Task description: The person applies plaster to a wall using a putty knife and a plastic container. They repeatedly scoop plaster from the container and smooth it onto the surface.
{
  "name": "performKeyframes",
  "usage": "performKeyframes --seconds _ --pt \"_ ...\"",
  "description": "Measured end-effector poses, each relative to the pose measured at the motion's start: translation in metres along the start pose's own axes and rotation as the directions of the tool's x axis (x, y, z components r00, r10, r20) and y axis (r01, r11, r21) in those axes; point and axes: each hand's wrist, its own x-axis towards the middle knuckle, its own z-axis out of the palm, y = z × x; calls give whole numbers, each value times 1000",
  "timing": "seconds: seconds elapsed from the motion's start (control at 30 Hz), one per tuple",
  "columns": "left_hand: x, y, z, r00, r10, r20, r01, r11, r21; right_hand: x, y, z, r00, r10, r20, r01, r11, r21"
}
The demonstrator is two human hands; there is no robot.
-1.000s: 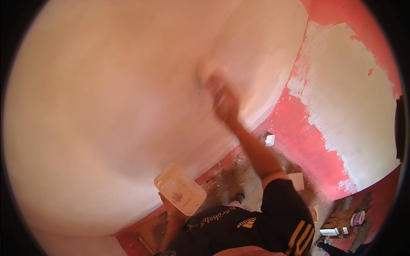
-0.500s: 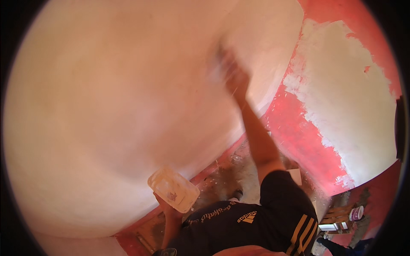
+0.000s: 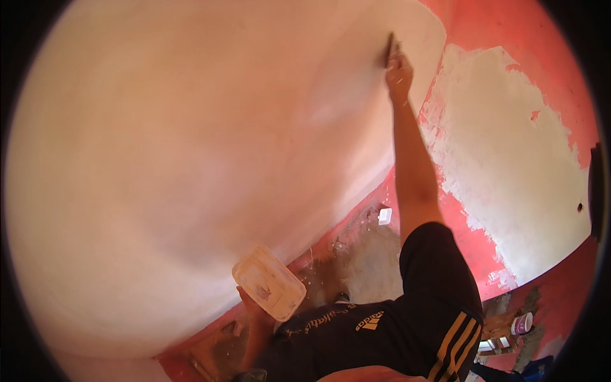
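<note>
Up at the top right of the pale plastered wall [image 3: 254,127], my right hand [image 3: 400,73], arm stretched out, is closed round a putty knife [image 3: 389,51]. Its dark blade is seen nearly edge-on against the wall. White smears mark the knuckles. Lower down, close to my body, my left hand [image 3: 253,312] holds a shallow rectangular plastic tub [image 3: 269,282] from below and the left side. Pale putty coats the tub's surface. The left fingers are mostly hidden under it.
A red adjoining wall [image 3: 503,22] with a large whitish putty patch [image 3: 509,146] stands to the right. On the stained floor [image 3: 369,270] lies a small white box-like item [image 3: 385,216]. A white and purple bucket [image 3: 522,323] sits by wooden pieces at the lower right.
My right hand has swept up and to the right along the wall with the putty knife. The tub in my left hand has shifted slightly right and down.
</note>
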Motion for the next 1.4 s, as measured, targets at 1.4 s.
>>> performKeyframes --seconds 1.4 --pt "61 -202 58 892 402 204 -428 898 99 -159 -82 -31 784 -620 36 410 560 720"
